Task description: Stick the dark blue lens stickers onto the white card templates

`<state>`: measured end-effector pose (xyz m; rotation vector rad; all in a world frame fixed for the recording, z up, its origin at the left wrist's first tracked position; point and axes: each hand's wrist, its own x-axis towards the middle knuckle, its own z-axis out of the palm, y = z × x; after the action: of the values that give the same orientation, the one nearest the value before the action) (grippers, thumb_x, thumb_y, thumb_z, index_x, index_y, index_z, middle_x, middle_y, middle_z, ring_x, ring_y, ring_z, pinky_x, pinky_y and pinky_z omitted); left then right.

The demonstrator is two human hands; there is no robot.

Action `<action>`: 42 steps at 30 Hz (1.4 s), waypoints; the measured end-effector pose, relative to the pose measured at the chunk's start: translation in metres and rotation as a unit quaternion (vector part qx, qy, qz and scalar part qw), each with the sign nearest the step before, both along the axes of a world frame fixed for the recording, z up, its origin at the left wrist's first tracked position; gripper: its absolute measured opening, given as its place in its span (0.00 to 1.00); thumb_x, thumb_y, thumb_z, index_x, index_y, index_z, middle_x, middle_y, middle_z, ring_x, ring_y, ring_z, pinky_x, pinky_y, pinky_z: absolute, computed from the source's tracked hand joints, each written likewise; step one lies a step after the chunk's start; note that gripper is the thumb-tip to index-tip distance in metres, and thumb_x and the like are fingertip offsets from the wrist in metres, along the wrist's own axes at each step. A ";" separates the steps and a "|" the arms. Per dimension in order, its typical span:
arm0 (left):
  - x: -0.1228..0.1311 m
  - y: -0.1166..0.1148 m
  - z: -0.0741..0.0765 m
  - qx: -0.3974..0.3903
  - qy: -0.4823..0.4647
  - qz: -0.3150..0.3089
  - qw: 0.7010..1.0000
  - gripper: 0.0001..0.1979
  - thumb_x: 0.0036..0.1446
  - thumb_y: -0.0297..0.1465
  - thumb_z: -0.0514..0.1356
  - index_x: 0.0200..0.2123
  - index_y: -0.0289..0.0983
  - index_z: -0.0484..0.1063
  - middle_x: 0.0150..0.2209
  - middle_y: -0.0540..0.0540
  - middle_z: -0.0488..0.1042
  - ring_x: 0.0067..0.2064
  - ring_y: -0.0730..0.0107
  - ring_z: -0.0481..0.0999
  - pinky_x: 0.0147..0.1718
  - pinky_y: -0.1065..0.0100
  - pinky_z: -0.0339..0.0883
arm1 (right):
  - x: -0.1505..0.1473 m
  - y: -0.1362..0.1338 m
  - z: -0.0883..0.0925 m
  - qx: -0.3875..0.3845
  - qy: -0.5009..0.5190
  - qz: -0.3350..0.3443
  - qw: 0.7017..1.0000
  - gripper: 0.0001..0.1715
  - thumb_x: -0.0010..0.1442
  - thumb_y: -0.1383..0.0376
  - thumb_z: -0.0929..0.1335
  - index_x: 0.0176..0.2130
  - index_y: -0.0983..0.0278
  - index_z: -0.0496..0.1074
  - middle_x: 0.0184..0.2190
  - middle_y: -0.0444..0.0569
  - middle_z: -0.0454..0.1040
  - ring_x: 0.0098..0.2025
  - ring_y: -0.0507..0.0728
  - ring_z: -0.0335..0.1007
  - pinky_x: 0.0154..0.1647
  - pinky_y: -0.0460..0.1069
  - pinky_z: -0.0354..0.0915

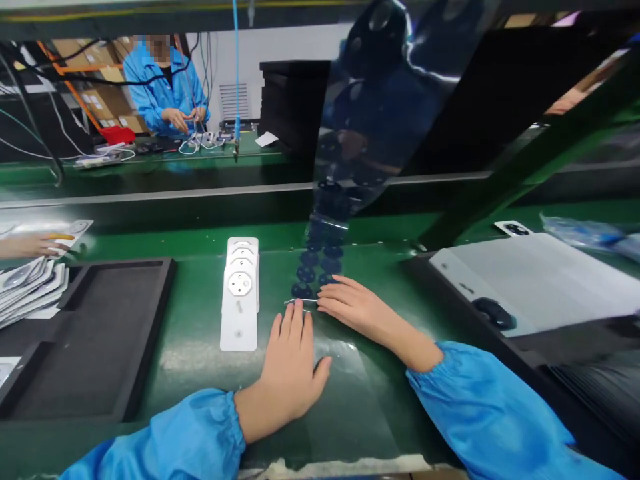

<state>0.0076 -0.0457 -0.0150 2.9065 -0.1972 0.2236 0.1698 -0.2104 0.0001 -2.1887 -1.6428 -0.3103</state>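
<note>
My left hand [293,363] lies flat on the green belt, fingers stretched forward and together, fingertips on the near end of a clear film strip [320,267] printed with dark round stickers. My right hand [353,308] rests palm down beside it, fingers pointing left onto the same strip end. The strip rises from the belt up toward the camera. A stack of white socket plates [240,293] lies just left of my left hand. Both arms wear blue sleeves.
A black foam tray [95,333] sits at the left, with white cards [30,283] stacked beyond it and another person's hand [27,247] over them. A white sheet [540,280] lies at right. A co-worker in blue [167,87] works at the far bench.
</note>
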 end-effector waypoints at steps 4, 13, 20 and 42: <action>0.000 0.000 -0.003 -0.022 0.021 0.004 1.000 0.37 0.67 0.49 0.50 0.68 0.27 0.56 0.72 0.27 0.45 0.73 0.42 0.47 0.67 0.45 0.52 | -0.016 -0.004 0.022 0.033 0.067 -0.003 0.997 0.11 0.70 0.65 0.66 0.40 0.59 0.80 0.58 0.54 0.74 0.62 0.68 0.67 0.64 0.67 0.64; -0.014 0.018 0.011 -0.157 -0.067 -0.007 0.985 0.30 0.64 0.41 0.56 0.64 0.32 0.61 0.68 0.29 0.54 0.70 0.44 0.55 0.64 0.44 0.58 | -0.037 0.062 0.043 0.279 0.696 -0.111 0.652 0.19 0.56 0.49 0.76 0.41 0.59 0.80 0.36 0.51 0.77 0.38 0.60 0.76 0.41 0.56 0.75; -0.032 0.075 0.008 -0.009 -0.111 0.078 0.991 0.29 0.63 0.38 0.58 0.64 0.33 0.63 0.67 0.27 0.56 0.71 0.34 0.49 0.63 0.34 0.53 | -0.040 0.154 0.029 0.253 0.729 -0.099 0.628 0.24 0.48 0.56 0.79 0.41 0.63 0.74 0.24 0.41 0.73 0.25 0.50 0.67 0.24 0.44 0.64; -0.038 0.089 0.004 -0.012 -0.042 0.068 0.997 0.32 0.65 0.43 0.55 0.68 0.33 0.60 0.68 0.28 0.58 0.70 0.32 0.53 0.61 0.40 0.60 | -0.036 0.163 -0.007 0.294 0.628 -0.150 0.705 0.23 0.46 0.53 0.80 0.34 0.63 0.73 0.25 0.44 0.75 0.20 0.49 0.61 0.18 0.45 0.58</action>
<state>-0.0309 0.0436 -0.0112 2.8905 -0.0083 0.3678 0.1337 -0.0471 -0.0071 -1.4396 -0.3138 0.4658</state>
